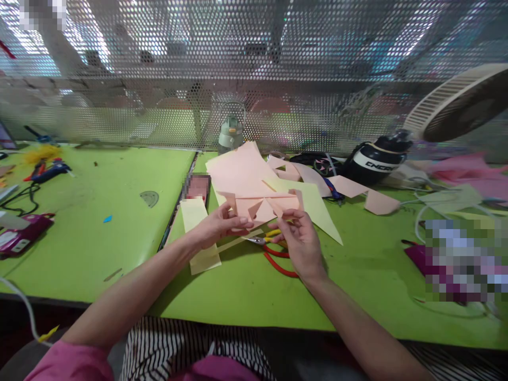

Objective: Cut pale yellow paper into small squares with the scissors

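- Left hand (220, 227) pinched on the near left edge of a folded pink paper piece (260, 205), thumb on top, steadying it above the desk (119, 222).
- Right hand (299, 238) closed on the same piece's right corner, fingertips pressing a flap, apparently to set a crease.
- Just beneath both hands: red-handled scissors (278, 259) and a pale yellow strip (198, 233), left within easy reach.
- Beyond the hands: loose pink and yellow sheets (242, 169), a small green bottle (230, 133).
- Farther right: a dark helmet (375, 159) and a fan (460, 103).
- Far left: a glue gun (50, 170).
- Behind everything, a perforated metal screen (254, 63) backing the green desk.
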Tool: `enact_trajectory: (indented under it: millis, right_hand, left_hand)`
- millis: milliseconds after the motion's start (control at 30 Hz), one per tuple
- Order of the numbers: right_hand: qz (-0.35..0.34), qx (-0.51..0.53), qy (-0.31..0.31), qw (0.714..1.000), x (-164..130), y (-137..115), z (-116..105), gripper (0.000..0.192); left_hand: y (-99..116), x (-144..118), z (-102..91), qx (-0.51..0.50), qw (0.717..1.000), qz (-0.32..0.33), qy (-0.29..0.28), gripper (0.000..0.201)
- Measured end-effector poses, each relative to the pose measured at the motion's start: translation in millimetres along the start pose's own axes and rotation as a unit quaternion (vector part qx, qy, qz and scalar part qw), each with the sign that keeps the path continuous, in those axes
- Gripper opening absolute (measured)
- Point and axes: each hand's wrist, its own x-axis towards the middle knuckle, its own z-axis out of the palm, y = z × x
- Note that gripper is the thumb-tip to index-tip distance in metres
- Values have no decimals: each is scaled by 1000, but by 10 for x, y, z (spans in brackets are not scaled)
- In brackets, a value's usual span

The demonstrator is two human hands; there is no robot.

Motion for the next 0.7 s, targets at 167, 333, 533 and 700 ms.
enact_trajectory:
  millis: [167,333,533,700]
  right_hand:
    - [2,-19,-24,1000,-30,-31,12,28]
    - [5,48,32,998,-9,-63,25,57]
    - [59,66,34,995,27,24,10,71]
    - [67,30,36,997,51,110,-8,39]
  left_hand:
    - [-127,24,94,-9,999,-8,42,13]
    - [-126,42,95,-25,997,-3,78,7]
    - [-145,28,102,-12,998,-13,58,17]
    - [-181,18,103,7,999,-18,50,24]
